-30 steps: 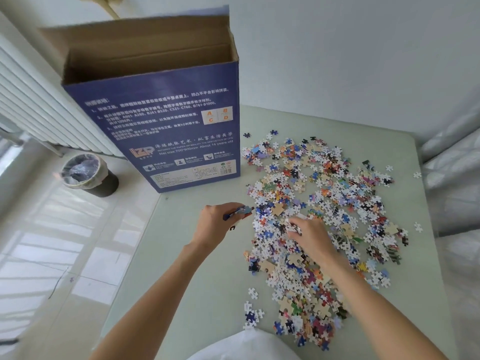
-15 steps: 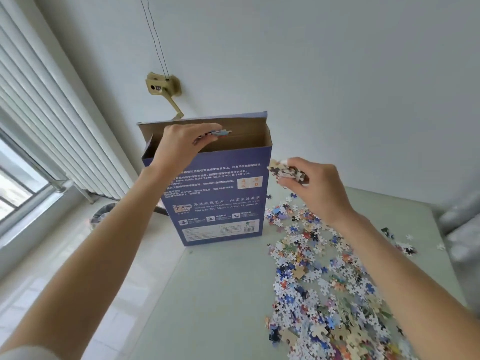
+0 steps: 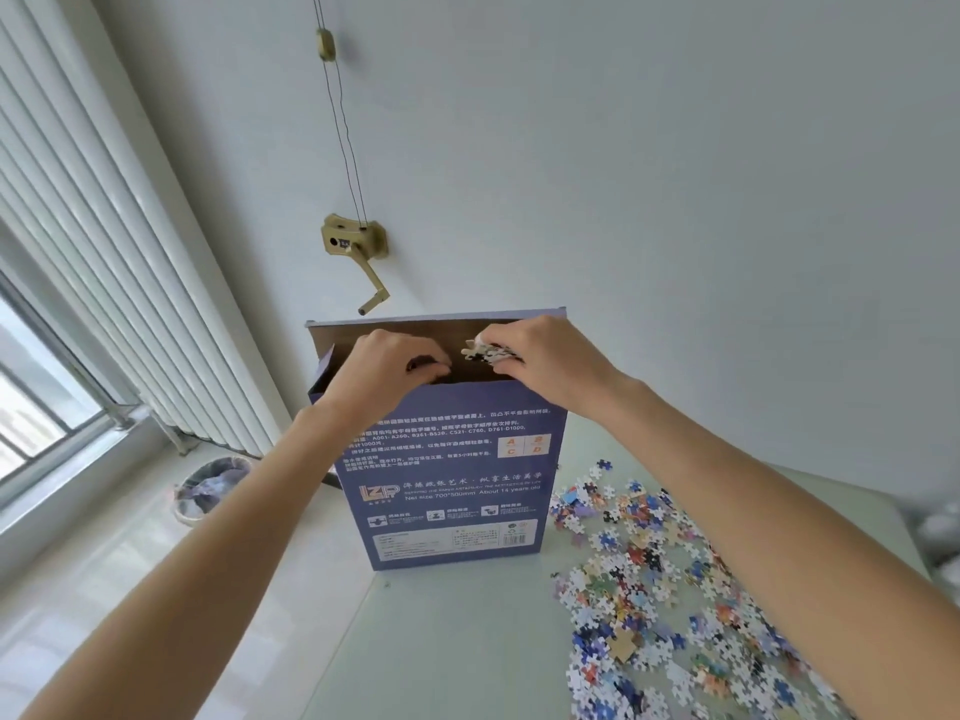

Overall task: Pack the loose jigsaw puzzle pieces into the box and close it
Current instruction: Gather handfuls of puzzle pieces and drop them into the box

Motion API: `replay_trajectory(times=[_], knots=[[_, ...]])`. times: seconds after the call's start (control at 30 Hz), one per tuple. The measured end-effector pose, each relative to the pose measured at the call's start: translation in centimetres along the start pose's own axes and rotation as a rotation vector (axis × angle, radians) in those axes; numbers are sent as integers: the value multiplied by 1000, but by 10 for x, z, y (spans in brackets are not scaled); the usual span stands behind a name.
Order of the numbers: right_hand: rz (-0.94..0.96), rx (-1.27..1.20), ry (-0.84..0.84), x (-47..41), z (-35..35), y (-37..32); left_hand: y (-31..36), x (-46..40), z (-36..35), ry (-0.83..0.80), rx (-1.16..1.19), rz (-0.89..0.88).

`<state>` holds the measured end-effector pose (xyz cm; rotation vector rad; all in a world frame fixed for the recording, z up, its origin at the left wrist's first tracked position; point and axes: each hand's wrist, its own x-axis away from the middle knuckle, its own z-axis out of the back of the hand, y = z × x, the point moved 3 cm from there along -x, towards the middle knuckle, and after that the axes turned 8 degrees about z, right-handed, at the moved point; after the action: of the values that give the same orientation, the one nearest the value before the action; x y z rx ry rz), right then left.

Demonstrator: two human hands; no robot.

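The blue puzzle box (image 3: 447, 485) stands upright on the pale green table (image 3: 441, 646), its top flap open. Both hands are over the opening. My left hand (image 3: 395, 366) dips into the box mouth, with its fingers curled against the thumb around something dark that is mostly hidden. To its right, my right hand (image 3: 550, 361) pinches a small bunch of puzzle pieces (image 3: 488, 351) just above the rim. Many loose puzzle pieces (image 3: 649, 589) lie scattered on the table to the right of the box.
The box stands near the table's left edge, with the floor beyond. A lined waste bin (image 3: 213, 485) sits on the floor by the white radiator (image 3: 104, 241). A brass crank (image 3: 358, 246) hangs on the wall behind the box.
Both hands rose from the pile with pieces. The left hand has dropped into the box mouth, and the right hand moved left from beside the box to over its opening.
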<state>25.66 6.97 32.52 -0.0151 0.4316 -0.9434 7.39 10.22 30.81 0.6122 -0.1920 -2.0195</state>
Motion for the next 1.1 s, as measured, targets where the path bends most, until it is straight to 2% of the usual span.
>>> replay_trajectory(times=[0.3,0.43,0.7,0.83,1.1], knots=[[30,-16,-95,-13,-14,-7,-11,25,4,83,-23,2],[44,50,-111,-18,-22,-12,-13,29,2,103,30,18],[12,-87,-38,-18,-26,-15,-15,34,2,151,22,6],[26,11,4,-19,-27,-22,-14,34,2,174,13,13],[-16,-42,52,-13,-29,-27,-10,36,4,177,-4,14]])
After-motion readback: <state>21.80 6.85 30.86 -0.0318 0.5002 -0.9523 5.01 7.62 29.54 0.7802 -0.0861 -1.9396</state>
